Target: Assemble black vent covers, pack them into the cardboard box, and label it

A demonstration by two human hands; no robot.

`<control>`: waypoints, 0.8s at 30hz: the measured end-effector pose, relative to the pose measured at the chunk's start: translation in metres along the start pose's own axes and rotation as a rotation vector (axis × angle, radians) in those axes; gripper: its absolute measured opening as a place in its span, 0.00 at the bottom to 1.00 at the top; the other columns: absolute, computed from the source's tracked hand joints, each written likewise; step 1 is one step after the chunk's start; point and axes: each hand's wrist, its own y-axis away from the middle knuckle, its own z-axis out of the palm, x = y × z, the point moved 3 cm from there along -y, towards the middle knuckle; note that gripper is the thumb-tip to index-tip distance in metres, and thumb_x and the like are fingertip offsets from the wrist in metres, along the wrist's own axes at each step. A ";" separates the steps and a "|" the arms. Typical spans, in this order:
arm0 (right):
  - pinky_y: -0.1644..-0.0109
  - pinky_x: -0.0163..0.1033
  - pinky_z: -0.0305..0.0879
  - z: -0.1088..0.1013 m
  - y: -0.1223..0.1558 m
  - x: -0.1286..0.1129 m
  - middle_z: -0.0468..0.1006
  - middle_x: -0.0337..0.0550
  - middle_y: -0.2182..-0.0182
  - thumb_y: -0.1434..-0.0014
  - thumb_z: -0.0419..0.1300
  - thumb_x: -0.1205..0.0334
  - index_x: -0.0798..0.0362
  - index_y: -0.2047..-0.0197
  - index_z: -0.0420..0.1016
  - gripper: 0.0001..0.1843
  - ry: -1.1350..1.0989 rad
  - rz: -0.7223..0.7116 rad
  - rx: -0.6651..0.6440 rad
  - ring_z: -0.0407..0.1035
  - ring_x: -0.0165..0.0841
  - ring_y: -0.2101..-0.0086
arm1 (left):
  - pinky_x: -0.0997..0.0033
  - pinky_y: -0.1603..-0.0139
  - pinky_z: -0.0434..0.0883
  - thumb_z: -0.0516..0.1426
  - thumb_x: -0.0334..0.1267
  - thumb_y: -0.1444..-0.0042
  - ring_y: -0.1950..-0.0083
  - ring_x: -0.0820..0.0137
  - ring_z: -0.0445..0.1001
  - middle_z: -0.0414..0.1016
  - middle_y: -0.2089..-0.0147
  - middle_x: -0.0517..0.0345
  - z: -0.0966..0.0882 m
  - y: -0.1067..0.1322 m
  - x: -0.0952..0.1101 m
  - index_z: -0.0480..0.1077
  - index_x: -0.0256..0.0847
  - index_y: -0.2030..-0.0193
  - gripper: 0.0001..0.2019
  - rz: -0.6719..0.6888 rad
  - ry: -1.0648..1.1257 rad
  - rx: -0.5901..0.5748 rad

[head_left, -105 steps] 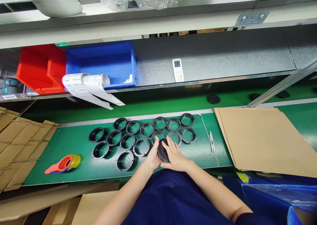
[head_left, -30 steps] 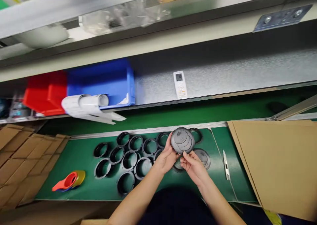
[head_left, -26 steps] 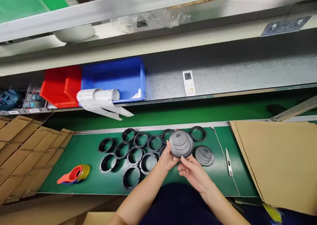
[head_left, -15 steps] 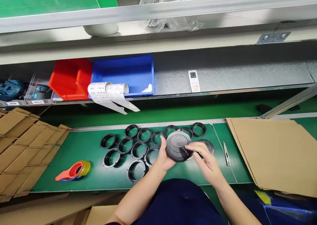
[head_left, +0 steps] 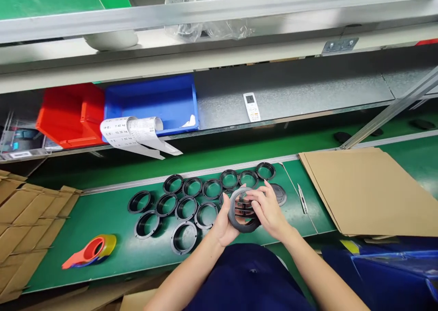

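Note:
A round black air vent (head_left: pixel 247 226) is held over the bench, its slats tilted so that gaps show between them. My left hand (head_left: pixel 223 225) grips its rim from the left, thumb in front and fingers behind. At the upper right of the vent, the bent fingers of my right hand (head_left: pixel 270 210) are closed at the slats and rim; their tips are partly hidden. A second round black vent (head_left: pixel 280 194) lies flat on the bench just beyond my right hand. Several black rings (head_left: pixel 173 239) stand in loose rows to the left and behind.
On the green bench (head_left: pixel 126 251) are an orange tape dispenser (head_left: pixel 87 254) at left and a utility knife (head_left: pixel 303 199) at right. Cardboard sheets (head_left: pixel 372 192) lie further right, folded cardboard (head_left: pixel 27 224) at far left. The shelf holds red (head_left: pixel 66 115) and blue bins (head_left: pixel 150 96) and a remote (head_left: pixel 252 106).
The vent's slats, closed flat before, are now turned open. My right hand has moved up and left onto the vent. The view has shifted to the right.

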 end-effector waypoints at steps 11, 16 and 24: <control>0.40 0.47 0.63 -0.017 0.011 0.028 0.76 0.49 0.49 0.28 0.46 0.46 0.49 0.47 0.72 0.21 -0.594 0.372 0.046 0.67 0.38 0.47 | 0.31 0.42 0.64 0.49 0.69 0.42 0.41 0.42 0.70 0.72 0.41 0.36 0.011 -0.012 -0.008 0.64 0.41 0.35 0.39 -0.075 0.060 0.003; 0.42 0.47 0.66 -0.019 0.008 0.032 0.78 0.49 0.50 0.29 0.47 0.43 0.49 0.47 0.70 0.21 -0.693 0.391 0.027 0.69 0.39 0.48 | 0.29 0.45 0.65 0.47 0.70 0.42 0.40 0.39 0.69 0.68 0.37 0.34 0.015 -0.015 -0.010 0.56 0.47 0.30 0.40 -0.061 0.041 0.008; 0.48 0.46 0.71 -0.013 0.006 0.039 0.78 0.49 0.50 0.31 0.50 0.42 0.49 0.46 0.67 0.22 -0.849 0.445 -0.022 0.74 0.39 0.54 | 0.33 0.46 0.67 0.48 0.71 0.44 0.43 0.40 0.71 0.71 0.42 0.31 0.016 -0.017 -0.012 0.69 0.37 0.41 0.40 -0.066 0.045 0.008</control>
